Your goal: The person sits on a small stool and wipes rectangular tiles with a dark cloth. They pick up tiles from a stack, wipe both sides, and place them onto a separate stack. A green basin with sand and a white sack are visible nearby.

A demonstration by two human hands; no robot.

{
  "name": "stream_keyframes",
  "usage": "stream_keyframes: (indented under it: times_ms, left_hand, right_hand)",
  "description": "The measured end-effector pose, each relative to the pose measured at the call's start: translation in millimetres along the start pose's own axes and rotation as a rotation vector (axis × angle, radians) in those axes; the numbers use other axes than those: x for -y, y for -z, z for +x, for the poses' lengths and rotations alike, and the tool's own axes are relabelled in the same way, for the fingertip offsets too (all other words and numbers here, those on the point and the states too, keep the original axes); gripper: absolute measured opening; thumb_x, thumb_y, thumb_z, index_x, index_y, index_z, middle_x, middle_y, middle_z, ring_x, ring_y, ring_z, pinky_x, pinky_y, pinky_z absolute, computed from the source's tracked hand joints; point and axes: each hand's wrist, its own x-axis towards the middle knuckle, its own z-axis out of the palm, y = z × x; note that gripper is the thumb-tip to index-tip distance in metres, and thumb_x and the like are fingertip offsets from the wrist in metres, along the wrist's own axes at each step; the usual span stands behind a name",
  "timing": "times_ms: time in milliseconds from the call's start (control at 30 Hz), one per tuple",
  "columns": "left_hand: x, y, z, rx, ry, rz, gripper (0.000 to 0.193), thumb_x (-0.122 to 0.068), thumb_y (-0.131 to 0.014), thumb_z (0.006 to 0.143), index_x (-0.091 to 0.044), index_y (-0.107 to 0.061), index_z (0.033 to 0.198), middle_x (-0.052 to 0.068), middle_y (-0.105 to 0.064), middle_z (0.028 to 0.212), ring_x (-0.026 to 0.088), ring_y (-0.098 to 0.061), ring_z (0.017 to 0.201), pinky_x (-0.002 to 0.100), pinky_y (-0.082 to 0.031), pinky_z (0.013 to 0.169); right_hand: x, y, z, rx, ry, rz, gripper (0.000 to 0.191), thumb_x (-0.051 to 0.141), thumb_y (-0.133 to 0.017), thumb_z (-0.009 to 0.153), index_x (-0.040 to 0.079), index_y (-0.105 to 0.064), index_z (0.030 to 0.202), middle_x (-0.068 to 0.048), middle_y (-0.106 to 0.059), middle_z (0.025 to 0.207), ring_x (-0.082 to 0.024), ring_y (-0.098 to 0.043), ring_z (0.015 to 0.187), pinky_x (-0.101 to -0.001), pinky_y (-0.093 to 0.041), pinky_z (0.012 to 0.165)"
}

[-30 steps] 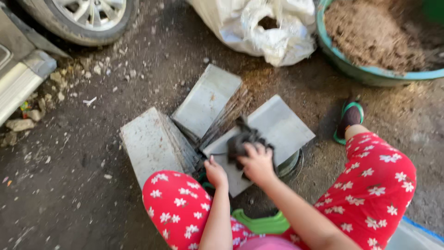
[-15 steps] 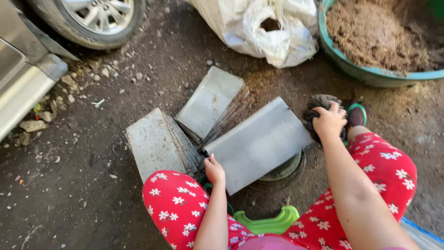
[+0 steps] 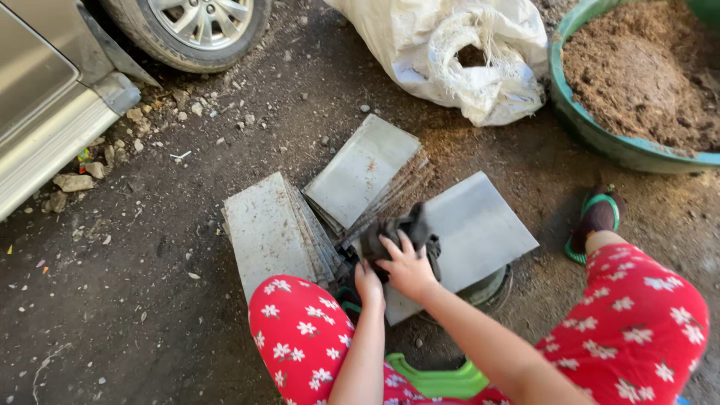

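A person's right hand (image 3: 409, 266) presses down with curled fingers on a dark, crumpled cloth (image 3: 395, 234), gripping it against the near corner of a flat grey rectangular metal sheet (image 3: 480, 225) that rests on a round basin on the ground. The left hand (image 3: 368, 283) sits just beside it at the sheet's near edge, fingers bent over that edge; whether it clasps the sheet cannot be told. The cloth lies on the sheet's left part, touching both the sheet and the right hand. To the left, two stacks of similar grey sheets lie on the dark dirt ground (image 3: 112, 315): one fanned stack (image 3: 270, 232) by the person's knee and another stack (image 3: 364, 169) farther out. The person crouches in red trousers with white flowers (image 3: 300, 337), a green sandal (image 3: 596, 217) on the right foot. Beyond stand a white woven sack (image 3: 442, 52), a green tub of brown soil (image 3: 637, 82) and a car wheel (image 3: 191, 26).
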Motion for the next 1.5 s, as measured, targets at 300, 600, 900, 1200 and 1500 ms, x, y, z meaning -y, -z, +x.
stream_keyframes:
  times_ms: [300,600,900,1200,1500]
  left_hand:
    - [5.5,-14.5,2.7,-0.095,-0.055,-0.09,0.036,-0.031,-0.05,0.106,0.001,-0.063,0.098,0.012,-0.067,0.091,0.021,-0.058,0.084,0.036,-0.049,0.08]
    - [-114.8,11.3,-15.5,-0.127,-0.751,0.133,0.016,-0.013,-0.064,0.101,0.001,-0.059,0.096,0.019,-0.063,0.078,0.035,-0.059,0.067,0.038,-0.05,0.064]
    - [-150.4,10.8,-48.0,-0.046,-0.985,0.176,0.003,-0.007,-0.064,0.097,-0.003,-0.063,0.097,0.018,-0.064,0.08,0.038,-0.064,0.071,0.039,-0.05,0.063]
    - [-108.4,21.3,-21.4,-0.068,-0.729,0.126,0.01,-0.009,-0.062,0.099,-0.001,-0.063,0.105,0.017,-0.068,0.079,0.025,-0.063,0.066,0.034,-0.051,0.064]
    - [-61.0,21.7,11.4,-0.166,-0.415,-0.208,0.028,-0.025,-0.056,0.112,0.001,-0.056,0.103,0.007,-0.052,0.089,0.017,-0.045,0.084,0.034,-0.043,0.076]
  right_hand:
    - [-207.2,7.0,42.4,0.001,-0.637,-0.303,0.029,0.03,-0.07,0.087,0.039,-0.078,0.113,-0.009,-0.051,0.143,-0.043,-0.046,0.127,-0.0656,-0.039,0.101]
    - [-257.9,195.4,49.1,-0.609,-0.337,0.067,0.036,0.002,-0.066,0.084,0.013,-0.079,0.115,-0.018,-0.061,0.125,-0.037,-0.056,0.123,-0.0461,-0.049,0.114]
    - [-7.0,213.0,52.4,-0.341,0.152,-0.08,0.04,0.009,-0.073,0.059,0.022,-0.082,0.096,-0.011,-0.061,0.131,-0.039,-0.051,0.123,-0.0571,-0.043,0.096]
    - [-186.2,142.5,43.3,-0.426,-0.422,-0.271,0.037,0.012,-0.071,0.074,0.033,-0.081,0.103,-0.002,-0.057,0.141,-0.037,-0.048,0.128,-0.0552,-0.043,0.094]
    - [-294.7,88.9,-27.4,-0.544,-0.936,0.804,0.041,0.01,-0.062,0.087,0.009,-0.075,0.126,-0.014,-0.073,0.112,-0.033,-0.072,0.1,-0.0442,-0.055,0.089]
